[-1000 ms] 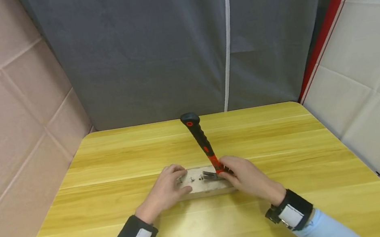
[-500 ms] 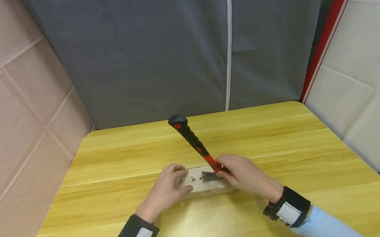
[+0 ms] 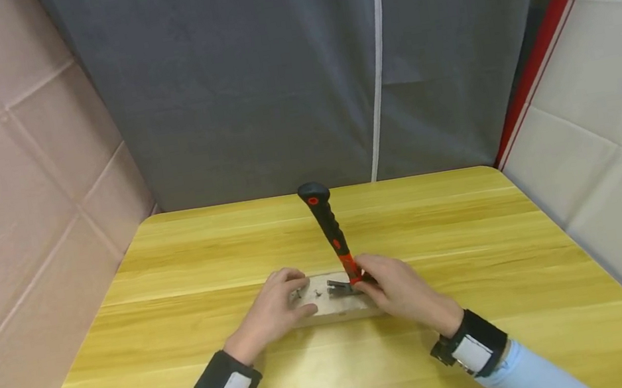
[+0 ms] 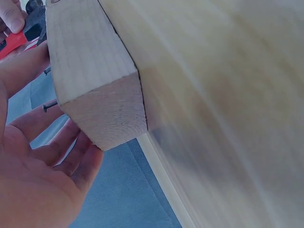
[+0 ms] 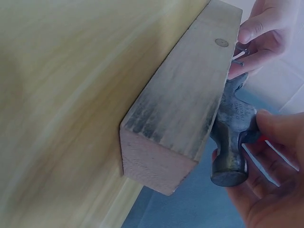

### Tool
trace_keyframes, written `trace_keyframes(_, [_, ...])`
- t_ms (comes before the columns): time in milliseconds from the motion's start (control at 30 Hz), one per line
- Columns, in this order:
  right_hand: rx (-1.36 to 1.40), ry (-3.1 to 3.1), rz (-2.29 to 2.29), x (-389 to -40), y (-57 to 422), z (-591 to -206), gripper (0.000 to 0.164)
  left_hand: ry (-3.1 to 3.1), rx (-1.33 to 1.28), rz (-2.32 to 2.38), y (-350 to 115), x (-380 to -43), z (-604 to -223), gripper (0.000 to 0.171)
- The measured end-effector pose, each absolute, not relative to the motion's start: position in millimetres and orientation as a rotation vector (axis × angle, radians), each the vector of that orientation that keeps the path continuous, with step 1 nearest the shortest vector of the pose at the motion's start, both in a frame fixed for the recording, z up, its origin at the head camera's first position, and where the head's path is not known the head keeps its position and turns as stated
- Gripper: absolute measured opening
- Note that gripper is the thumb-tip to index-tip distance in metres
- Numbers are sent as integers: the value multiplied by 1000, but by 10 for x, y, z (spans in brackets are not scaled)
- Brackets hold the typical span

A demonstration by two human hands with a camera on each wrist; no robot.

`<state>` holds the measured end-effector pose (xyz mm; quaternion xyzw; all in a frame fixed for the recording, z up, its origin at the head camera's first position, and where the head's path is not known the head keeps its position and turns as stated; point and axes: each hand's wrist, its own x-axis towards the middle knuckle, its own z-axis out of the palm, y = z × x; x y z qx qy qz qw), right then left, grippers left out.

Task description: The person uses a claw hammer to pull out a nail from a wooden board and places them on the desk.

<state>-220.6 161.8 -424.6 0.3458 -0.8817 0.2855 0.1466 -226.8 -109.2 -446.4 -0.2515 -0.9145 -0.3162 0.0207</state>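
Left hand (image 3: 270,308) grips block (image 3: 335,317) at nine o'clock, right hand (image 3: 402,289) grips hammer (image 3: 330,226) over block's three o'clock half; best, I judge, to brace firmly, keeping claw (image 3: 338,288) level.

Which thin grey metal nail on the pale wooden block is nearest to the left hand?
In the head view, the leftmost grey metal nail: it shows between thumb and fingers of the left hand; the next nail is outside, nearer the black-and-red hammer.
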Motion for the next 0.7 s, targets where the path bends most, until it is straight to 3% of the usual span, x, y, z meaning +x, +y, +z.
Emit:
trace_keyframes(200, [968, -2536, 881, -2210, 1631, -4273, 30, -2852, -772, -969, -1089, -2268, -4468, 54])
trace_keyframes(700, [903, -2580, 1014, -2170, 1686, -4271, 21, -2839, -770, -1017, -1054, -2247, -4454, 53])
